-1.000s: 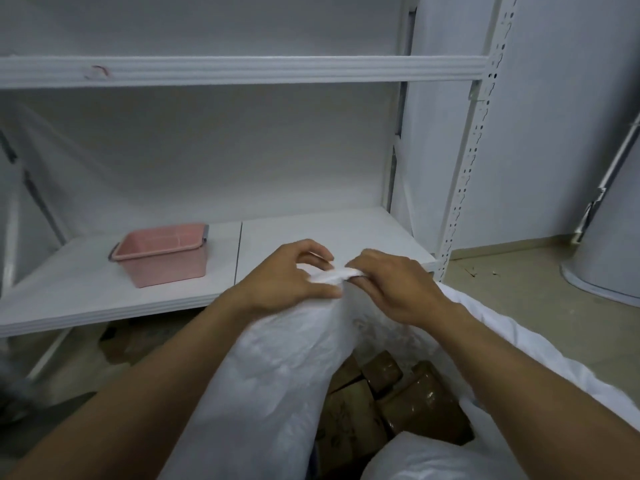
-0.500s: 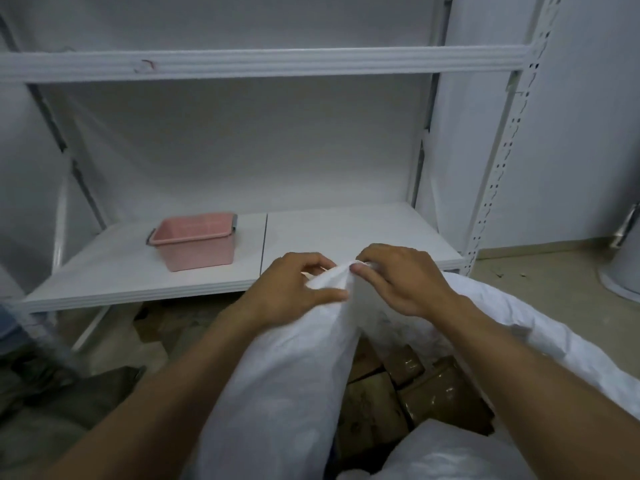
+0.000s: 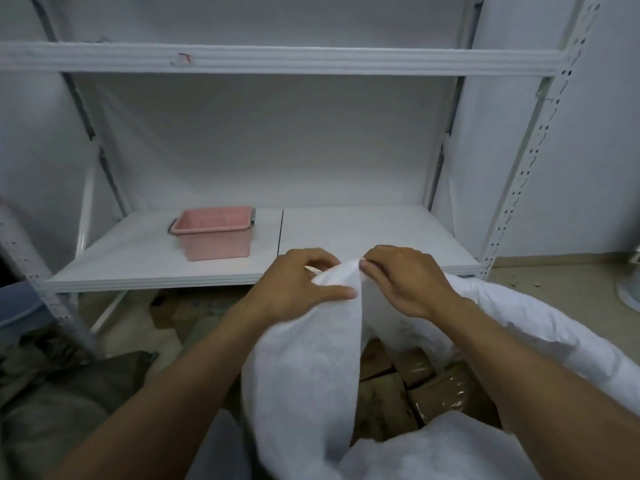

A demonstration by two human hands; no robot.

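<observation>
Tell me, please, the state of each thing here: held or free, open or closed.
white sack: mouth open, rim held up.
left hand: grips the sack's rim.
right hand: pinches the sack's rim.
brown packages: wrapped, lying inside the sack.
pink basket: upright on the shelf, untouched.

The light is dim and flat with a cool grey cast, and nothing throws a hard shadow. The darkest patch lies at the lower left of the frame, beneath the lower shelf (image 3: 166,268). My left hand (image 3: 294,289) and right hand (image 3: 405,282) look soft-edged, and the white sack (image 3: 304,358) they pinch shows no glare. At the right edge the upright (image 3: 540,140) leans with the wide lens.
</observation>
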